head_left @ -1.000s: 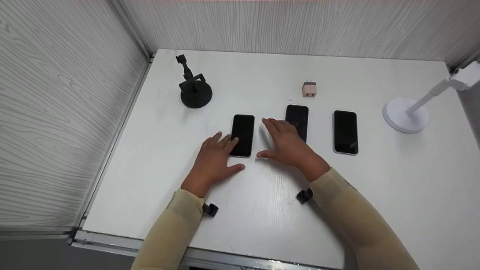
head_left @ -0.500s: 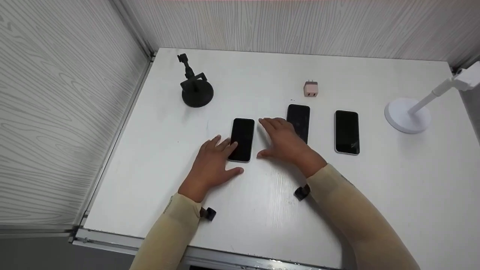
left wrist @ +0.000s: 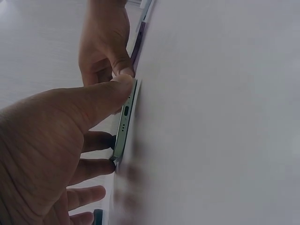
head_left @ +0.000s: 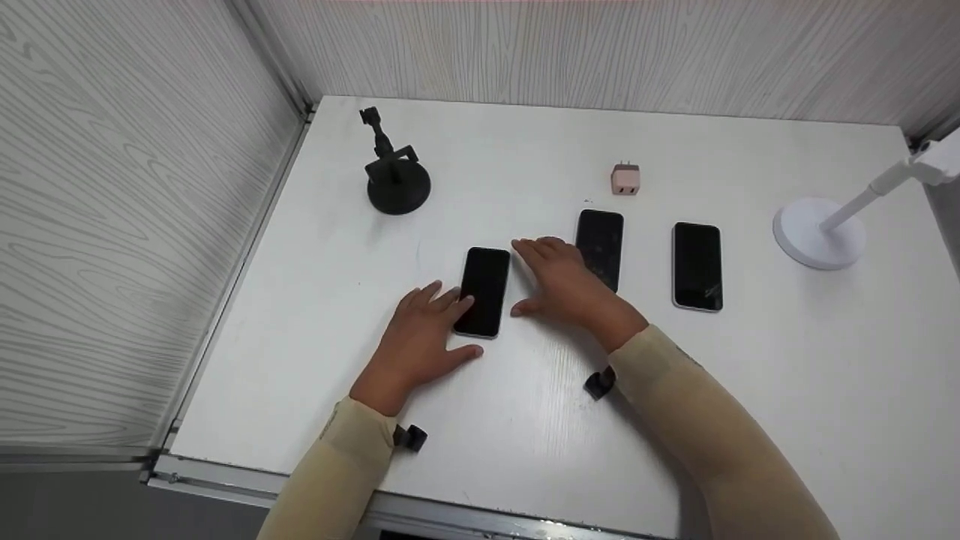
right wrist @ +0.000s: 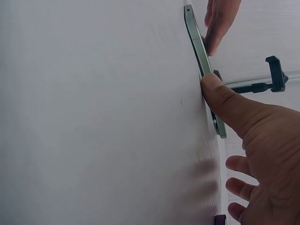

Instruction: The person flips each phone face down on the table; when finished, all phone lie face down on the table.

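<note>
A black-screened smartphone (head_left: pixel 486 281) lies flat on the white table between the two hands. My left hand (head_left: pixel 421 341) spreads along its left side, the index fingertip resting on the screen's lower left and the thumb off to the lower right. At the right side, my right hand (head_left: pixel 566 285) has its fingers stretched toward the phone's upper right corner, with a small gap in the head view. The left wrist view shows the phone's pale green end (left wrist: pixel 123 126) with its charging port. Under the right hand's outer side lies a second phone (head_left: pixel 600 232), partly covered.
A third phone (head_left: pixel 697 266) lies to the right. Behind the phones stands a pink charger plug (head_left: pixel 625 180). A black stand (head_left: pixel 399 187) is at the back left, a white stand (head_left: pixel 817 232) at the right. Panels (head_left: pixel 525 52) border the table.
The phone between the hands has slid toward the table's front edge, and my left hand has moved with it. My right hand has shifted slightly left, closer to the phone's upper corner.
</note>
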### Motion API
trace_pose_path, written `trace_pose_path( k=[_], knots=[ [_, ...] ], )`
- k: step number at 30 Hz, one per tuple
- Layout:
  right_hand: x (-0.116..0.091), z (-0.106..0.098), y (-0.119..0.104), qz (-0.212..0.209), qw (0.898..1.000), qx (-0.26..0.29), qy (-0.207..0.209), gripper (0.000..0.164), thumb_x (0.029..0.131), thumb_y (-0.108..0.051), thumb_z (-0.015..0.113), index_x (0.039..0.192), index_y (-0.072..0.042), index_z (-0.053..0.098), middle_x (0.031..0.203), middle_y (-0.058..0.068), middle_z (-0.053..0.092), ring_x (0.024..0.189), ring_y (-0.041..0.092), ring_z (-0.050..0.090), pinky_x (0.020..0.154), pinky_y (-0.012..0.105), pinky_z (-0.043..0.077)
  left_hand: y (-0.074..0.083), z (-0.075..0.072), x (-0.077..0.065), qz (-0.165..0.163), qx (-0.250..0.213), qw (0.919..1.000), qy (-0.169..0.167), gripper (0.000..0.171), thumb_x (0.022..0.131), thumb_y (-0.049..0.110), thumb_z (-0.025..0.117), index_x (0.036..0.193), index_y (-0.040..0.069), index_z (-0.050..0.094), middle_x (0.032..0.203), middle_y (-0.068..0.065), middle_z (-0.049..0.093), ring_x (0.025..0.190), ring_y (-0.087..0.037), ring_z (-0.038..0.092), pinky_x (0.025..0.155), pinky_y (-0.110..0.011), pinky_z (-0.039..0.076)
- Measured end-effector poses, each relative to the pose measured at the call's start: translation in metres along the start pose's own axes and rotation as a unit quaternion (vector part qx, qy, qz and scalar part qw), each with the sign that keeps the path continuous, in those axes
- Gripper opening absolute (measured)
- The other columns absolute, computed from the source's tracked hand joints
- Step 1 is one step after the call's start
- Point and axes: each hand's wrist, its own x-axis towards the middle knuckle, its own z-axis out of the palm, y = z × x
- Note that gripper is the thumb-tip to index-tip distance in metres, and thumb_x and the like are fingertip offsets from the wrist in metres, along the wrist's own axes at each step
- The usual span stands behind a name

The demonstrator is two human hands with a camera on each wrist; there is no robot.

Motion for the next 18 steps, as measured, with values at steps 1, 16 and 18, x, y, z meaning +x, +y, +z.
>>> trace_pose_path(
  k=[1,16,18],
  knots=[
    [0.0001,0.0006,-0.0003,0.001,1.000,0.003,-0.001,0.111,0.088,-0.053,0.090,0.172,-0.012,0.032,0.173,0.013,0.043,0.163,0.040,0.032,0.134,0.061,0.023,-0.0004,-0.0003,-0.0009,0.001,0.000,1.0000,0.000,0.081,0.097,0.061,0.075,0.163,0.019,0.054,0.170,-0.009,0.050,0.165,-0.036,0.033,0.136,-0.056,0.025],
    [0.0018,0.0087,-0.0080,0.006,1.000,-0.004,-0.005,0.081,0.097,-0.045,0.084,0.165,-0.017,0.049,0.163,0.012,0.057,0.161,0.039,0.035,0.131,0.060,0.033,-0.0065,0.0043,-0.0027,0.004,-0.022,0.9997,0.011,0.076,0.098,0.056,0.078,0.160,0.019,0.058,0.166,-0.008,0.055,0.162,-0.032,0.040,0.135,-0.054,0.029],
    [0.0027,0.0089,-0.0079,0.006,1.000,-0.005,-0.002,0.080,0.097,-0.044,0.084,0.164,-0.018,0.050,0.163,0.013,0.058,0.160,0.040,0.036,0.131,0.060,0.033,-0.0069,0.0054,-0.0020,0.002,-0.023,0.9996,0.013,0.075,0.098,0.056,0.078,0.160,0.020,0.058,0.165,-0.007,0.056,0.162,-0.031,0.040,0.135,-0.054,0.029]
  ],
)
